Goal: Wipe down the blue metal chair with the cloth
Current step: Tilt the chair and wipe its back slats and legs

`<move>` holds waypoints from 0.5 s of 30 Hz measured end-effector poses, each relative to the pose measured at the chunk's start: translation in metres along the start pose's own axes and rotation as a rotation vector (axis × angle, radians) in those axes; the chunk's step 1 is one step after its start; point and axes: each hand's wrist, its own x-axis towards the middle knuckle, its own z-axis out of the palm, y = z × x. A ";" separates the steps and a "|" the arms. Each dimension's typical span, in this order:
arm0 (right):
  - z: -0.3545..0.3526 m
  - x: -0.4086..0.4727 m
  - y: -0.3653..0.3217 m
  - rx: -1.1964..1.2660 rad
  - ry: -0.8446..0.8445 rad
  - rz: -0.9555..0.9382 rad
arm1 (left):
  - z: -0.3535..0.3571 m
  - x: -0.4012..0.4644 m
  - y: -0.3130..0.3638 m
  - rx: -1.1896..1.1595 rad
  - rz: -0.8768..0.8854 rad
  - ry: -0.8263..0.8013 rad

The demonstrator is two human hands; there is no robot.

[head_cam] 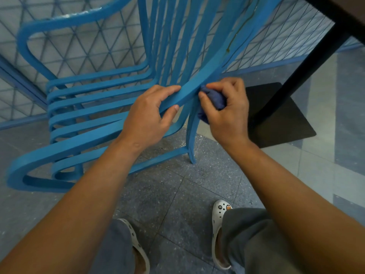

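Observation:
The blue metal chair (94, 115) fills the upper left, its flat slats running from the seat up into the backrest. My left hand (150, 117) grips the outer slat where the seat bends into the back, fingers over the top and thumb beneath. My right hand (227, 113) holds a bunched dark blue cloth (214, 99) and presses it against the same slat just to the right of my left hand. Most of the cloth is hidden inside my fist.
A black table post (308, 62) rises from a square black base plate (282, 117) right of the chair. A blue mesh fence (276, 42) stands behind. My feet in white clogs (219, 232) stand on the grey speckled tile floor (177, 194).

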 end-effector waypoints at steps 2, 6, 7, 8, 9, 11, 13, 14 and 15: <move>0.005 -0.007 0.003 -0.014 -0.073 0.016 | 0.000 0.001 0.000 0.008 0.000 0.002; -0.009 0.012 -0.005 0.039 0.021 0.024 | 0.001 0.000 0.000 0.004 -0.006 0.003; -0.014 0.020 -0.007 0.056 0.074 0.019 | 0.001 0.001 0.000 0.003 -0.008 0.000; -0.017 0.026 -0.009 0.066 0.113 0.012 | 0.001 0.000 0.000 0.004 -0.009 -0.003; -0.017 0.027 -0.010 0.073 0.136 0.009 | 0.002 0.000 0.000 0.006 -0.009 -0.005; -0.008 0.018 -0.006 0.080 0.117 0.028 | 0.002 0.000 0.000 0.011 -0.009 -0.006; 0.003 0.002 -0.001 0.069 0.025 0.047 | 0.002 0.001 -0.001 0.017 -0.011 -0.003; 0.006 -0.002 0.001 0.060 -0.013 0.052 | 0.002 0.001 -0.001 0.019 -0.012 -0.002; 0.005 -0.002 0.001 0.057 -0.028 0.060 | 0.002 0.001 -0.001 0.020 -0.012 0.000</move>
